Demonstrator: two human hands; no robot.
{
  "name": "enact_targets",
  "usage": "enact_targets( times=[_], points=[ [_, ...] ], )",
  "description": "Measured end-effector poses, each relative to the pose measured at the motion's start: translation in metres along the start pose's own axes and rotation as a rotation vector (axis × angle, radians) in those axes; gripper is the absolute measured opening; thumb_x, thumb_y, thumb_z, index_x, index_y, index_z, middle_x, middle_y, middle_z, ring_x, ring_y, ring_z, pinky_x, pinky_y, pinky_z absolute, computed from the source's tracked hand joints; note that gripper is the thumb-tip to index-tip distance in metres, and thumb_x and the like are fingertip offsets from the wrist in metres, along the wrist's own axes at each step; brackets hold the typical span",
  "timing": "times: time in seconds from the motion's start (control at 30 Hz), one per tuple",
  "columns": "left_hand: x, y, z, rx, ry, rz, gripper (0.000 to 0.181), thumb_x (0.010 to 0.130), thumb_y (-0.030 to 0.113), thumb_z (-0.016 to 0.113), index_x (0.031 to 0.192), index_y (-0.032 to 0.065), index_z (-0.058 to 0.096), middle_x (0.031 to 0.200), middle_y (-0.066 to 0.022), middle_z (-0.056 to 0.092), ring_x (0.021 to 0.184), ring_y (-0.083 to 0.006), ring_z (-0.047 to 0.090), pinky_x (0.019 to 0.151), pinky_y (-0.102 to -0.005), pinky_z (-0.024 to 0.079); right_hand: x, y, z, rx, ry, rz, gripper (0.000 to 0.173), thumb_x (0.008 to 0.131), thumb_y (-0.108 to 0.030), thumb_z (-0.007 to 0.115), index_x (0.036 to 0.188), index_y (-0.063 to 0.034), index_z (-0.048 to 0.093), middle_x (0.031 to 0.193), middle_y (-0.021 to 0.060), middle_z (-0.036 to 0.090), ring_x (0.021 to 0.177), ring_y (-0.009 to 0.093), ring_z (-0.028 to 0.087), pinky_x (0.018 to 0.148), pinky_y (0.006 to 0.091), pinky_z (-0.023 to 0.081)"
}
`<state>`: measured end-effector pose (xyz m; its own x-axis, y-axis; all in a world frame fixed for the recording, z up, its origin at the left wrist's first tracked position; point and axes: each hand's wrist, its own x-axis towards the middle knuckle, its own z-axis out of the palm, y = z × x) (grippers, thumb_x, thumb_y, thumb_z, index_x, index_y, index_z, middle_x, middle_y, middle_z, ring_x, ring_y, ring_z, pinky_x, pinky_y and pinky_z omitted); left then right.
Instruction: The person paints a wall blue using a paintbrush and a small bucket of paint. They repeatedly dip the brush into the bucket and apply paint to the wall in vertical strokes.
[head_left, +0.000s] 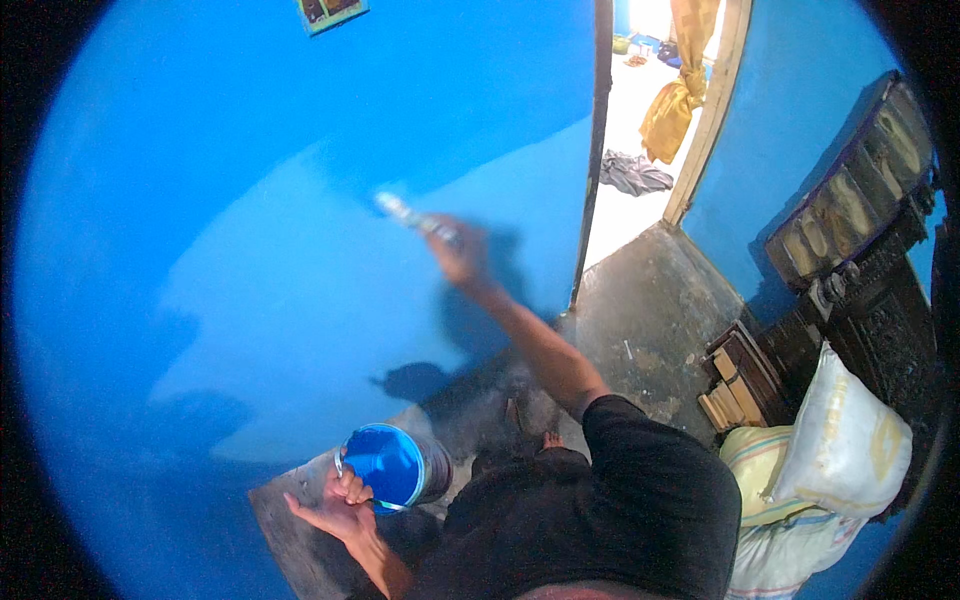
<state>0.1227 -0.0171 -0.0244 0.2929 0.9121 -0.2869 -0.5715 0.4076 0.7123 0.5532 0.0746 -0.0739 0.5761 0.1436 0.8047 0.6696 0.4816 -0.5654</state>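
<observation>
A paintbrush, blurred by motion, is in my right hand, its head at or close to the blue wall; whether it touches cannot be told. Darker and lighter blue areas meet around that spot, and the shadow of my arm and head falls over part of the wall. My left hand is closed around the handle of a paint bucket, thumb sticking out. The bucket tilts toward the wall and shows blue paint inside.
A doorway with a tied yellow curtain opens at upper right, a grey cloth on its floor. Stuffed sacks, wooden pieces and dark carved furniture stand at right. A board-like surface lies beneath the bucket.
</observation>
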Motion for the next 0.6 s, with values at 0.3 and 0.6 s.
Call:
enact_targets(
  times=[0.3,0.6],
  points=[
    [-0.013,0.003,0.024,0.012,-0.027,0.009,0.120,0.076,0.096,0.037,0.128,-0.0096,0.057,0.071,-0.0004,0.046,0.052,-0.0105,0.035,0.045,-0.0239,0.028,0.062,-0.005,-0.079,-0.343,0.390,0.221,0.019,0.094,-0.013,0.073,0.108,-0.0001,0.075,0.084,0.0032,0.073,0.073,0.007,0.062,0.064,0.0278,0.053],
    [-0.004,0.007,0.027,-0.016,-0.011,-0.076,0.120,0.074,0.097,0.039,0.124,-0.0109,0.056,0.071,-0.0013,0.045,0.054,-0.0105,0.033,0.048,-0.0256,0.026,-0.017,-0.088,0.062,-0.071,-0.021,0.042,0.026,0.086,-0.013,0.079,0.109,-0.0052,0.071,0.098,0.0183,0.074,0.080,0.036,0.073,0.068,0.0419,0.059]
  ],
)
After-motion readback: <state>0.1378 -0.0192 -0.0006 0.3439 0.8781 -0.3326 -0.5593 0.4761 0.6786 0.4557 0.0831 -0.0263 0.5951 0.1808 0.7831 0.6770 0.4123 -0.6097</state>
